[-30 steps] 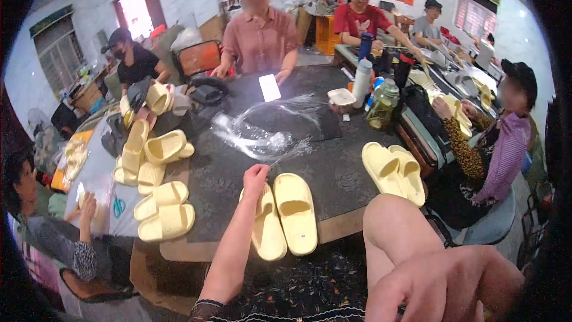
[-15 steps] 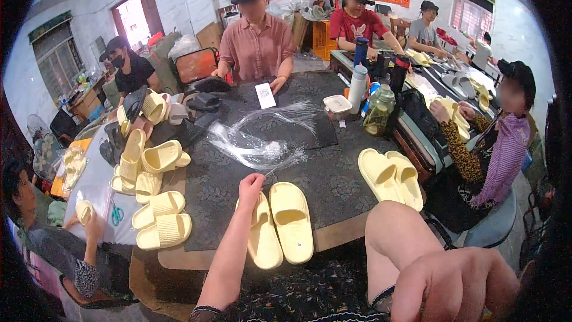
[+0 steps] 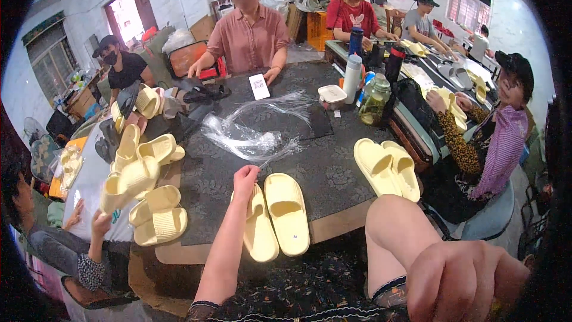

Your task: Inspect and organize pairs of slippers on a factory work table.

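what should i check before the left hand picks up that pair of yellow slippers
1. Left hand on the pair: ok, it rests on the heel end of the left slipper.
2. Grip closed on that slipper: cannot tell, the fingers look loose on top.
3. Pair together: ok, the right slipper lies side by side with the other at the near edge of the dark table.
4. Clear plastic bags within reach: ok, the heap lies just beyond the left hand.
5. Right hand free: cannot tell, it is a closed fist near the camera, off the table.
6. Second yellow pair out of the way: ok, apart to the right.
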The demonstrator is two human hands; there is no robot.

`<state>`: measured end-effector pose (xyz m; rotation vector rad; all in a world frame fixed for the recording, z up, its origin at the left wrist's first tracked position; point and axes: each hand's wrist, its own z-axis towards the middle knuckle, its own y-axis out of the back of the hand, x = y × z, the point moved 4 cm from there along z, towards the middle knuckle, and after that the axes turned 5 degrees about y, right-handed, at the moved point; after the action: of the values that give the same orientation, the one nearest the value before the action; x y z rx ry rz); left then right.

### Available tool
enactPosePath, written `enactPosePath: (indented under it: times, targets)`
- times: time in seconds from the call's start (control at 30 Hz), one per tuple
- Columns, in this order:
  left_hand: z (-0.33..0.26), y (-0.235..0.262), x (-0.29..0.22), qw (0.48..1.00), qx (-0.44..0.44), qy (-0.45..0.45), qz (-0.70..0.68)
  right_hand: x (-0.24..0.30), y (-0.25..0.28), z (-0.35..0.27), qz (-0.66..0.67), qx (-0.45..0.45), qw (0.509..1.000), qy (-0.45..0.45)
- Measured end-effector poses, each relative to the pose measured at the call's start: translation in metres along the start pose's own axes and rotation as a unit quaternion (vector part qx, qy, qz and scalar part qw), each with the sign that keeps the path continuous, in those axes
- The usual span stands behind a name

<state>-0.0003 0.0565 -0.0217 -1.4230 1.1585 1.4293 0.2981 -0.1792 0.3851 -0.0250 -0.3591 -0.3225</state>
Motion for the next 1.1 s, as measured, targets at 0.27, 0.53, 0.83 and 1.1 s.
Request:
enactPosePath:
  times: [0.27,0.53,0.83,1.1]
  targets:
    - [-0.002,-0.005,0.002,1.000,0.000,0.010,-0.010,0.018,0.003,-0.022,-0.108,0.023,0.993,-0.039]
    - [-0.004,0.001,-0.010,0.999,-0.007,0.008,-0.041,-0.148,0.094,-0.136,-0.433,-0.313,0.819,-0.208]
    - [-0.005,0.003,-0.007,1.000,0.025,0.014,-0.013,-0.260,0.139,-0.235,-0.631,-0.213,0.692,-0.278]
    - [-0.020,0.004,-0.022,1.000,0.002,0.015,-0.022,-0.280,0.143,-0.269,-0.498,-0.271,0.715,-0.410]
